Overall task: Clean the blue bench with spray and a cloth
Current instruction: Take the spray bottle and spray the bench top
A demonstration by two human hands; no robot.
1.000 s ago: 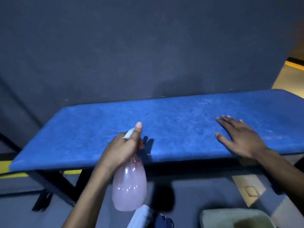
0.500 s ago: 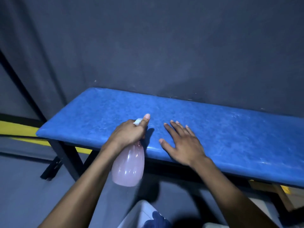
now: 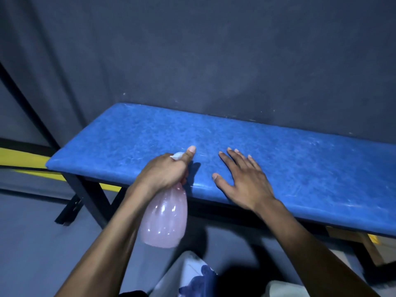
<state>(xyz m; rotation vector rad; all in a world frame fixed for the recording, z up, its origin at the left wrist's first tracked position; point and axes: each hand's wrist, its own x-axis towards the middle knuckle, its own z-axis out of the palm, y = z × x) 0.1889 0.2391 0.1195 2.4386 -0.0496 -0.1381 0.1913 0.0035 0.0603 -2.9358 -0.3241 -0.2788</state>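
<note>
The left hand [image 3: 162, 173] grips a pink bottle [image 3: 164, 219] by its neck, just over the front edge of the blue table [image 3: 300, 168]. The right hand [image 3: 244, 182] lies flat on the table (fingers straight and spread), near the left hand

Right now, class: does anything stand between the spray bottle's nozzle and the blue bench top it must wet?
Nothing visible does. The left hand holds the spray bottle at the bench front edge; the right hand lies flat on the bench beside it, not in front.
</note>
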